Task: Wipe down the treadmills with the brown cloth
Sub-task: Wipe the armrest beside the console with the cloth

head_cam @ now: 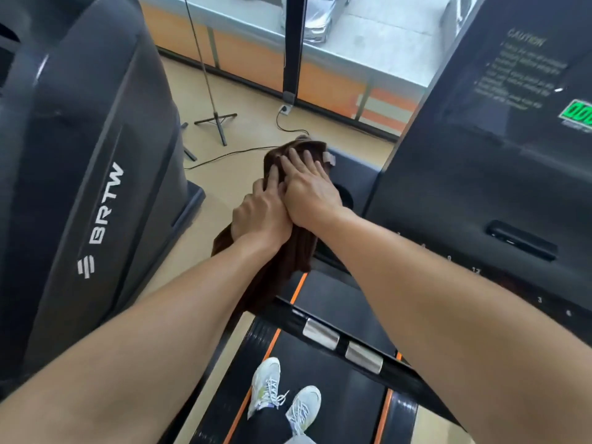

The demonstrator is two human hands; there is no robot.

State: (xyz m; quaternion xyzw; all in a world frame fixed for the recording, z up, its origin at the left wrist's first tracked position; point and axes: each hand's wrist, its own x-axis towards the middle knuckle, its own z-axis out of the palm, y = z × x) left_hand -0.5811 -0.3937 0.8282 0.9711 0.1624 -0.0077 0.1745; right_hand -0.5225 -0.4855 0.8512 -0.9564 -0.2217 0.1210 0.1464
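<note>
The brown cloth (285, 264) is draped over the left arm of the treadmill (358, 174) that I stand on. Both my hands press on the cloth. My right hand (309, 190) lies flat on its upper part with the fingers spread. Just below and to the left, my left hand (261, 217) rests on the cloth's middle, touching my right hand. The cloth's lower end hangs down beside the handlebar. The treadmill's black console (499, 149) with a green display rises at the right.
A second treadmill with a BRTW logo (102, 174) stands close on the left. Between the machines, on the beige floor, are a tripod stand (216, 120) and black cables. Silver grip sensors (342, 344) sit on the handlebar. My white shoes (282, 398) are on the belt.
</note>
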